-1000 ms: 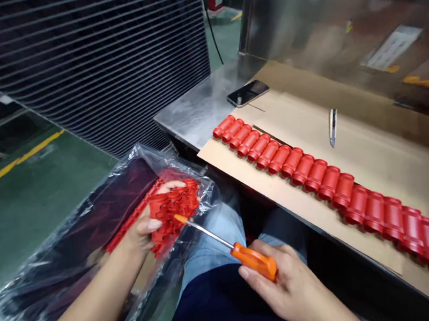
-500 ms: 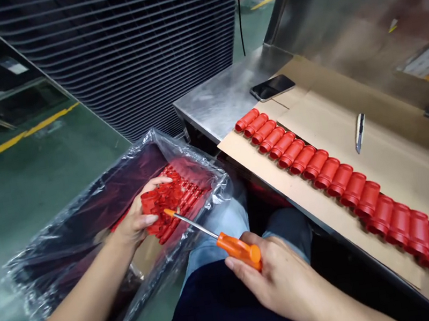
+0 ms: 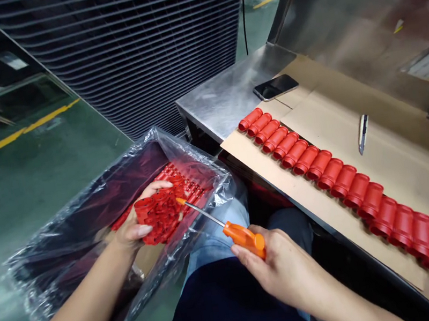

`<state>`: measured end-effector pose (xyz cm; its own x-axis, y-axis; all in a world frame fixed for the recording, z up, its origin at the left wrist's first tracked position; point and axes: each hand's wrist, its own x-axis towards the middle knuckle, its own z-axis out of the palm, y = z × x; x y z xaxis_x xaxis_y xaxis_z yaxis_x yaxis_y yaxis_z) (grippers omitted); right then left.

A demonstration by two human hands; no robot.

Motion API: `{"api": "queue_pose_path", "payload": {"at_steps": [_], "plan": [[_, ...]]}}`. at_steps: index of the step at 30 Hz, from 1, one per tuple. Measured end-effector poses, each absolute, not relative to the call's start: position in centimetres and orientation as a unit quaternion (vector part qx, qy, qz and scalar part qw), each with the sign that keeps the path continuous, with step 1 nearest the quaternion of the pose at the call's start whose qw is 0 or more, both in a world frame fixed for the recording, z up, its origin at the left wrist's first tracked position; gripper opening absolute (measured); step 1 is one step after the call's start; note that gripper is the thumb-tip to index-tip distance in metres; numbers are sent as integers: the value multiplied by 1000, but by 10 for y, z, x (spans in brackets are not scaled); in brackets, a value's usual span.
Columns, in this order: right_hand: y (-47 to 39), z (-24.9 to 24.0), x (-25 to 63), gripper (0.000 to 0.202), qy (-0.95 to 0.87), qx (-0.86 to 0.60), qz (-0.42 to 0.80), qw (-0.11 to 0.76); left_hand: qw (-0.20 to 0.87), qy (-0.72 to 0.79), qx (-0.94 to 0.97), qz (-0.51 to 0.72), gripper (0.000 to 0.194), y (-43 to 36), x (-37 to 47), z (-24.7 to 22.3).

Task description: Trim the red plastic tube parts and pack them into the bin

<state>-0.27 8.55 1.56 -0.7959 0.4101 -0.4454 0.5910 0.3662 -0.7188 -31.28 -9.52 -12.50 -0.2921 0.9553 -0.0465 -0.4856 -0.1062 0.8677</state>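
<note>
My left hand (image 3: 134, 222) is wrapped round a cluster of red cylindrical parts (image 3: 157, 210) inside a box lined with clear plastic (image 3: 61, 220). More red parts (image 3: 188, 178) lie in the box beyond it. In my right hand (image 3: 273, 259) is an orange-handled screwdriver (image 3: 244, 237), its orange-coloured tip pointing at the right side of the held cluster. Whether the tip touches the parts cannot be made out. On the table at the right, several red tubes (image 3: 330, 172) lie side by side in a long diagonal row on cardboard.
A stainless table (image 3: 215, 98) carries cardboard (image 3: 324, 110), a black phone (image 3: 276, 87) and a box cutter (image 3: 363, 134). A tall stack of dark ribbed trays (image 3: 139, 47) stands behind the box. My legs are between box and table.
My left hand has turned the red cluster and shifted it slightly left. The screwdriver and my right hand have moved a little to the right, with the tip slightly higher.
</note>
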Motion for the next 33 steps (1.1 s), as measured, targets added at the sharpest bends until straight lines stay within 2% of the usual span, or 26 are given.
{"api": "queue_pose_path", "payload": {"at_steps": [5,12,18,33], "plan": [[89,7,-5,43,825,316,-463,69,544,383,292,687,106,-103,-317,-125],[100,0,-13,41,836,273,-476,-15,543,353,288,706,104,-107,-317,-120],[106,-7,-20,46,820,286,-496,19,535,352,302,706,105,-112,-320,-119],[91,-16,-20,43,807,293,-502,102,499,363,225,754,100,-109,-325,-108]]}}
